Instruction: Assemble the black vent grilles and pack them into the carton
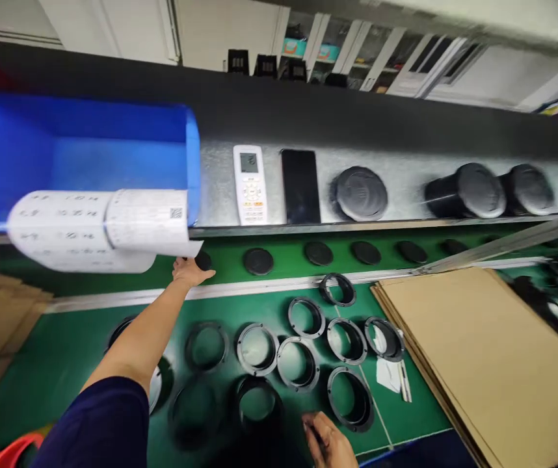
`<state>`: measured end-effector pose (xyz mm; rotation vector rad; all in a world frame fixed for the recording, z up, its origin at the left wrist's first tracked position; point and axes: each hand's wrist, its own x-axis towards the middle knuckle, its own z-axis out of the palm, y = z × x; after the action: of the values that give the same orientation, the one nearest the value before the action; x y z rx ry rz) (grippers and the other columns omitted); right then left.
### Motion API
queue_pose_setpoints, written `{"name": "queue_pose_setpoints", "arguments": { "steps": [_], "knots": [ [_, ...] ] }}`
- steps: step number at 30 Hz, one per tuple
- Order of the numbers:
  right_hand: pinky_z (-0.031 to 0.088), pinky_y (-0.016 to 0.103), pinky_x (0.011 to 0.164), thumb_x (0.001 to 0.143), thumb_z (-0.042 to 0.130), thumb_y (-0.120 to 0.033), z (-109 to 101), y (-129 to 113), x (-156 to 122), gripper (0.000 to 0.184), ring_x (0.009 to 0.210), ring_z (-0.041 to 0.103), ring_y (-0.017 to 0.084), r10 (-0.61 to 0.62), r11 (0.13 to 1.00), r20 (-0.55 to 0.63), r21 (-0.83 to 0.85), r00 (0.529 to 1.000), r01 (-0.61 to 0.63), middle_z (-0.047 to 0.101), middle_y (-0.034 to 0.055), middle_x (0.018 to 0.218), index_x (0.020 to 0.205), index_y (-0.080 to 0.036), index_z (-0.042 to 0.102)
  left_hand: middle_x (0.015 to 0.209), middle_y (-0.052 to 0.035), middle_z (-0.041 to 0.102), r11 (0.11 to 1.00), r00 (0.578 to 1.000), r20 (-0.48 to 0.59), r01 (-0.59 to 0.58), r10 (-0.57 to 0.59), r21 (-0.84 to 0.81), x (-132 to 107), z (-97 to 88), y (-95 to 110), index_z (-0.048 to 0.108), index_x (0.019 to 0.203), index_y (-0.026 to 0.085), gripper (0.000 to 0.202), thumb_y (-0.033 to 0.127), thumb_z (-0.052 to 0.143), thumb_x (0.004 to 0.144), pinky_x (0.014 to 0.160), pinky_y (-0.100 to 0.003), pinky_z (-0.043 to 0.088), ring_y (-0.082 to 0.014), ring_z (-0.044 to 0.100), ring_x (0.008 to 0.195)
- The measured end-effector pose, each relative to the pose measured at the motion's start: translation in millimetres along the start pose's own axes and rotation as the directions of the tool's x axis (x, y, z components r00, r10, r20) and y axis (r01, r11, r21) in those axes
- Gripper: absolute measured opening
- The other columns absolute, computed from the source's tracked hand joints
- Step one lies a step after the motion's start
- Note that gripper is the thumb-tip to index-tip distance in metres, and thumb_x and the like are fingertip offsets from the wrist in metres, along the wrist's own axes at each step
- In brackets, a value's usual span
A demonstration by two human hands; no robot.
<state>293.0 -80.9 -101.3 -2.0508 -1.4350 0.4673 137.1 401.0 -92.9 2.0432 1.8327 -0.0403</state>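
Possibly the left hand (190, 272), thumb spread, hold unclear, snags the low-hanging papers (152, 224) at the black disc (204, 260) along the far edge of the bench (79, 344); right hand (328, 443) curled, contents unclear, near edge.

I see black rings (359, 402) scattered over the green bench (77, 354) beside stacked cardboard (478, 351), black discs (258, 261) lined up behind; the metal shelf (216, 188) above holds a blue bin (123, 166), a remote (250, 188), a phone (301, 187) and black round parts (361, 194).

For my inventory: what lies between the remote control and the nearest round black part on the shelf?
A black phone lies between the remote control and the black part, in the head view.
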Motion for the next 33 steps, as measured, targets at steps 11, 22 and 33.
{"name": "queue_pose_setpoints", "arguments": {
  "steps": [11,22,33],
  "knots": [
    [0.059,0.029,0.068,0.091,0.044,-0.033,11.4,-19.2,15.2,0.027,0.077,0.071,0.020,-0.159,0.987,0.088,-0.021,0.983,0.162,0.073,0.0060,0.084,0.088,-0.022,0.068,0.135,-0.0221,0.036,0.989,0.993,-0.095,0.077,-0.066,0.124,-130.3,-47.3,-178.5,0.020,0.147,0.021,0.118,0.076,0.064,0.052,0.096,-0.049,0.038,-0.0438,0.038,0.125],
    [0.059,0.028,0.065,0.092,0.043,-0.037,5.1,-21.5,-5.3,0.030,0.073,0.071,0.020,-0.093,0.994,0.071,-0.053,0.993,0.096,0.072,0.0063,0.082,0.087,-0.022,0.068,0.151,-0.0252,0.015,0.985,0.991,-0.043,0.131,-0.126,0.117,-135.5,3.3,-191.2,0.015,0.148,0.021,0.123,0.078,0.063,0.050,0.102,-0.056,0.029,-0.0433,0.018,0.138],
    [0.056,0.027,0.064,0.092,0.042,-0.038,5.6,-30.5,-10.6,0.031,0.071,0.070,0.019,-0.013,0.998,0.122,-0.064,0.992,0.021,0.071,0.0058,0.080,0.086,-0.022,0.068,0.156,-0.0182,0.016,0.994,0.932,-0.353,0.099,-0.077,0.044,-124.9,1.8,-188.7,0.022,0.148,0.015,0.081,0.067,0.020,0.085,0.108,-0.058,0.019,-0.0378,0.012,0.141]
  ]
}}
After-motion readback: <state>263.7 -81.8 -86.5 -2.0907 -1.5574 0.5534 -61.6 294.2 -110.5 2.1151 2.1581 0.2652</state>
